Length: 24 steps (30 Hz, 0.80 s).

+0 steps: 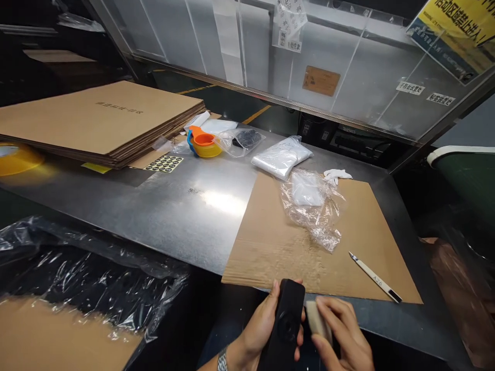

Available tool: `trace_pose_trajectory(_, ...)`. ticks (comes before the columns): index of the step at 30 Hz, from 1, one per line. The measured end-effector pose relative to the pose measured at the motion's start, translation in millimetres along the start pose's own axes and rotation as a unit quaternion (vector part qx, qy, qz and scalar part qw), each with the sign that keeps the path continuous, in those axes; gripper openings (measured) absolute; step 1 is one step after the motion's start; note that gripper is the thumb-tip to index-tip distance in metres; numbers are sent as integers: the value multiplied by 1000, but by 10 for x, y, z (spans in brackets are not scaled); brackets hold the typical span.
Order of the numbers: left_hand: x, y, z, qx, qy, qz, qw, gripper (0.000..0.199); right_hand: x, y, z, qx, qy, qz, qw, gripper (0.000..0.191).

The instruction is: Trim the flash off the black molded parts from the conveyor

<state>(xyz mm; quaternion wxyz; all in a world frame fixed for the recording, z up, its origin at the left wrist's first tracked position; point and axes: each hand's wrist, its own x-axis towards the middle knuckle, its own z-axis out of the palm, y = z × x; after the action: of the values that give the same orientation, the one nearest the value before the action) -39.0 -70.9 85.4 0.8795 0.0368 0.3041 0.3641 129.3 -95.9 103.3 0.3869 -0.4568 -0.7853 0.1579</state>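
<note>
"What do the fingers hold?"

"Fingers of the right hand [344, 330] pinch a pale, blurred block [319, 320]; those of the left hand [260, 325] wrap a smooth black slab [286, 309], close beside it at the tabletop's [174, 211] near edge."

"And the pose?"

"Left thumb along the slab's left side, a patterned band [221, 359] at the wrist; right fingers bent."

"Beyond?"

"A flat cardboard sheet [266, 237] bearing crumpled clear plastic [327, 236]; far left, stacked cardboard [108, 118] on shiny metal."
</note>
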Motion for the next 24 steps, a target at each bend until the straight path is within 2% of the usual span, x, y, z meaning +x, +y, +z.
trace_pose_trajectory(2,-3,-89,-7,8,0,24,1000,54,200,-82,31,-4,-61,-93,994,39)
trace_pose_trajectory(4,-29,-121,-29,12,-6,-1,1000,54,313,-124,50,1,-111,-137,984,41)
trace_pose_trajectory(8,-82,-75,-95,28,-17,-143,989,78,300,-65,-36,-22,-174,-138,975,45)
trace_pose_trajectory(13,-35,-120,-91,71,26,-208,975,80,236,-12,-84,-28,-166,-164,972,48)
trace_pose_trajectory(16,-18,-186,-53,110,75,-166,977,80,271,-31,-63,-27,-177,-160,971,54)
trace_pose_trajectory(19,-62,-178,-13,153,107,-80,979,71,317,-40,-43,-47,-158,-122,979,50)
trace_pose_trajectory(22,-142,-103,38,189,83,67,976,53,349,-60,5,-105,-114,-55,986,40)
trace_pose_trajectory(24,-178,-49,59,208,65,119,969,53,346,-98,57,-142,-92,-35,985,37)
